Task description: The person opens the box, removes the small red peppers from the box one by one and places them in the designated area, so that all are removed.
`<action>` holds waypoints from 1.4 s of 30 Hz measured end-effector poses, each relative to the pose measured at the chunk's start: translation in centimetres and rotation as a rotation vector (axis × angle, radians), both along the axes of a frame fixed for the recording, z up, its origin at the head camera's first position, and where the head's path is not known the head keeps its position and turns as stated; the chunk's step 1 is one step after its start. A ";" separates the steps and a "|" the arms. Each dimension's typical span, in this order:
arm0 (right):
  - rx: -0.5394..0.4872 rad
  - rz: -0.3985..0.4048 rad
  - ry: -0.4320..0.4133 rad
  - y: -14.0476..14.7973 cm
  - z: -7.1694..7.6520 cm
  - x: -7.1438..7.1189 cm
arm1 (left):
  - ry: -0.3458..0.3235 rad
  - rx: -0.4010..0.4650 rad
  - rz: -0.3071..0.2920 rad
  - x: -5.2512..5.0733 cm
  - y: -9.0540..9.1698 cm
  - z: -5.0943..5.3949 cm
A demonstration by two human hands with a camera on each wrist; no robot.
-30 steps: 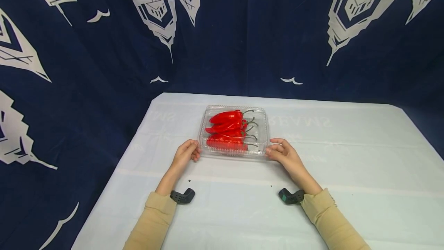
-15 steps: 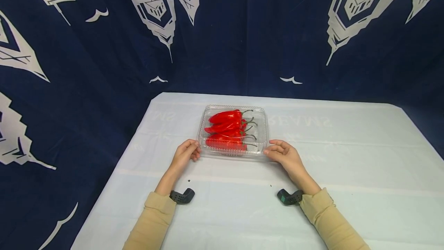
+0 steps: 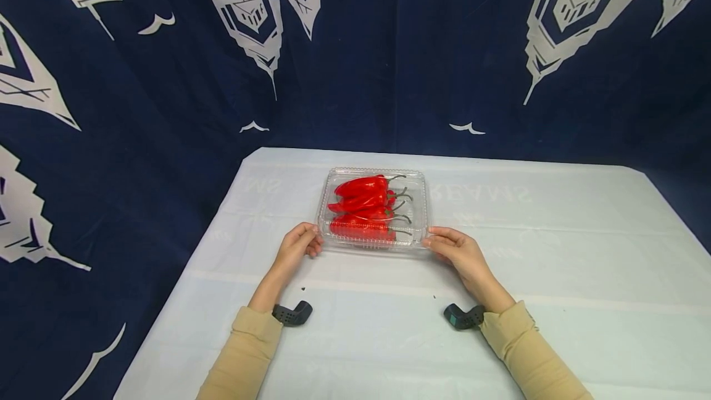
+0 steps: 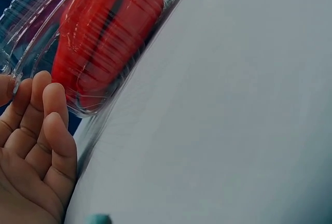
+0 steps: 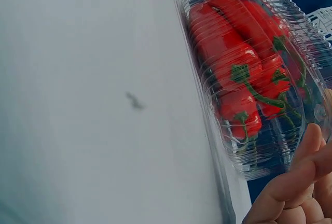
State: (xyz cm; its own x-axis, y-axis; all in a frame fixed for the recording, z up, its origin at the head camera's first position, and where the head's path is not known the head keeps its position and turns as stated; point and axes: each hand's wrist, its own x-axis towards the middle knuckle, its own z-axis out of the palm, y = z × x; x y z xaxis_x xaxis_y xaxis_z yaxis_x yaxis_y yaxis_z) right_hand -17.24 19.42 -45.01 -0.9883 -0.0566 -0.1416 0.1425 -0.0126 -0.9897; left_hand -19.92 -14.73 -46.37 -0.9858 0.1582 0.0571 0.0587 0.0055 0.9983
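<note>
Left hand pinches clear box at near-left corner; right hand seemingly pinches near-right. Red peppers inside.

The box sits on the tabletop, towards its far edge. Inside lie the peppers, side by side from front to back, stalks pointing right. The left grip touches the box's near left corner, the right grip its near right. Behind the tabletop hangs a curtain.
</note>
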 end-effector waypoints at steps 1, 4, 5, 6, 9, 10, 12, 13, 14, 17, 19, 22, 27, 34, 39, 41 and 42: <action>-0.009 0.000 -0.009 0.0 0.0 0.0 | -0.001 -0.004 0.003 0.0 0.0 0.0; -0.011 0.004 -0.022 0.0 0.2 0.1 | 0.015 -0.007 0.008 -0.2 0.0 -0.4; -0.008 0.005 -0.022 0.0 0.2 0.2 | 0.020 -0.010 0.009 -0.2 0.0 -0.5; -0.003 0.006 -0.020 -0.1 0.3 0.2 | 0.023 -0.012 0.009 -0.1 0.0 -0.5; 0.007 0.019 0.005 -0.2 0.3 0.2 | 0.028 -0.014 0.009 -0.1 0.0 -0.5; 0.010 0.025 0.016 -0.3 0.3 0.2 | 0.026 -0.013 0.010 -0.1 0.0 -0.5; 0.018 0.038 0.038 -0.4 0.3 0.2 | 0.017 -0.009 0.013 -0.1 0.0 -0.4; 0.022 0.043 0.046 -0.4 0.2 0.2 | 0.011 -0.007 0.015 -0.1 0.1 -0.4; 0.024 0.045 0.052 -0.5 0.2 0.2 | 0.004 -0.003 0.017 -0.2 0.1 -0.4; 0.042 0.033 0.055 -0.6 0.2 0.2 | -0.019 0.003 0.019 -0.2 0.1 -0.2; 0.052 0.016 0.046 -0.7 0.3 0.2 | -0.033 0.004 0.012 -0.2 0.1 -0.1; 0.061 -0.012 0.022 -0.9 0.4 0.2 | -0.044 -0.004 0.000 0.1 0.1 0.5; 0.055 -0.028 -0.009 -1.0 0.5 0.3 | -0.037 -0.024 -0.005 0.9 0.5 2.1; 0.027 -0.046 -0.030 -1.0 0.3 0.2 | -0.029 -0.025 -0.012 1.2 0.5 2.4; 0.010 -0.069 -0.026 -1.1 0.0 0.2 | -0.022 -0.025 -0.009 1.2 0.5 2.3; 0.019 -0.075 -0.018 -1.1 -0.1 0.3 | -0.025 -0.024 -0.004 1.1 0.6 2.3; 0.026 -0.076 -0.013 -1.1 -0.2 0.3 | -0.027 -0.024 -0.002 1.1 0.6 2.3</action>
State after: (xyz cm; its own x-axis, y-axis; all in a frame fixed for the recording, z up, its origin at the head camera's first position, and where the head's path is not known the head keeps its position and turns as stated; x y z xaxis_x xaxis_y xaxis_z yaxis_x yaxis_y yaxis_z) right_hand -16.96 18.32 -45.17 -0.9877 0.0226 -0.1544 0.1545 0.0018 -0.9880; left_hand -18.78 -14.16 -44.08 -0.9866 0.1612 0.0267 0.0319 0.0294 0.9991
